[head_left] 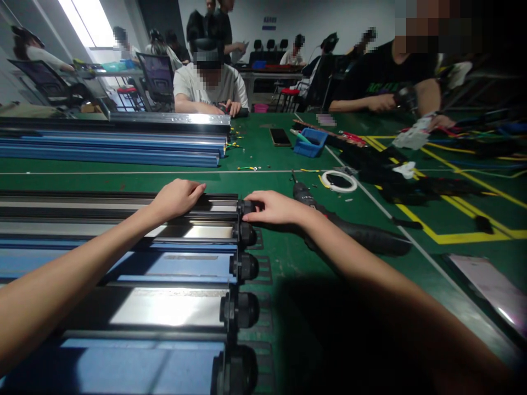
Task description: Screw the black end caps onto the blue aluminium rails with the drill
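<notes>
Several long metal profiles lie side by side across the left of the bench, with black cable glands at their right ends. My left hand (178, 196) is closed over the farthest profile (222, 205), near its right end, its fingertips partly hidden. At that end, the thumb and fingers of my right hand (274, 208) are closed around a black cable gland (247, 207). Closer to me, the neighbouring profiles carry similar cable glands (248, 266), some with blue film on their faces. Just right of my right hand, partly behind my forearm, lies a black power screwdriver (304, 195).
The green bench (284, 252) also holds a blue bin (310, 142), a phone (280, 137), a white tape roll (339, 181) and dark cable bundles (362, 159). More blue profiles (123, 148) lie across at the far left. Two people work opposite.
</notes>
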### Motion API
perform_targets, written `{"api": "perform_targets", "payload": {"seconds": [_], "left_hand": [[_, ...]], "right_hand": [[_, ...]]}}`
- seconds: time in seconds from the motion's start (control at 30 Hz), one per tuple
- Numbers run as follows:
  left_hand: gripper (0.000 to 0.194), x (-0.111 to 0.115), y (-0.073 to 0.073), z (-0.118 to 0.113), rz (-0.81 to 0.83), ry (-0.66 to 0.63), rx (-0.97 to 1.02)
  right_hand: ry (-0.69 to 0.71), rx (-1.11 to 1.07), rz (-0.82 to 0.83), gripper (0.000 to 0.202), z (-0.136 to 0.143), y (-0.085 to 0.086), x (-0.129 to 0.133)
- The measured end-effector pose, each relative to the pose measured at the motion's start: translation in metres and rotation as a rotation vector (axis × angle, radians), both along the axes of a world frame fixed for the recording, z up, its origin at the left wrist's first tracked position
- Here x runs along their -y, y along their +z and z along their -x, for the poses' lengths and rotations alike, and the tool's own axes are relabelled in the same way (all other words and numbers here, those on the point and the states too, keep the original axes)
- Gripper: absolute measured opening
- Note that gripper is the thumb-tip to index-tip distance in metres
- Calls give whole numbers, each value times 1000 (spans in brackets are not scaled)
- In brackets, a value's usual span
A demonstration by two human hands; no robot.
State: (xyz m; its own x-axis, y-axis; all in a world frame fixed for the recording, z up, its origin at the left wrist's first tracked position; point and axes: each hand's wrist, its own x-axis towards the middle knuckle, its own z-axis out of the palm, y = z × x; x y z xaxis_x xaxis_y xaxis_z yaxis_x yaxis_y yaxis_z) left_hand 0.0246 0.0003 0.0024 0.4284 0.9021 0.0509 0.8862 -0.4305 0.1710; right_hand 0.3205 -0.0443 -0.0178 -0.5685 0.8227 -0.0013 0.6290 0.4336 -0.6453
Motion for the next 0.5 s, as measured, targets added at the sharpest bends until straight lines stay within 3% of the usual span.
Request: {"api": "perform_targets", "payload": {"seconds": [0.5], "left_hand": [[65,-4,-1,-2,16,20,-52]], "right_hand": [[-14,75,-44,42,4,7,5]]}}
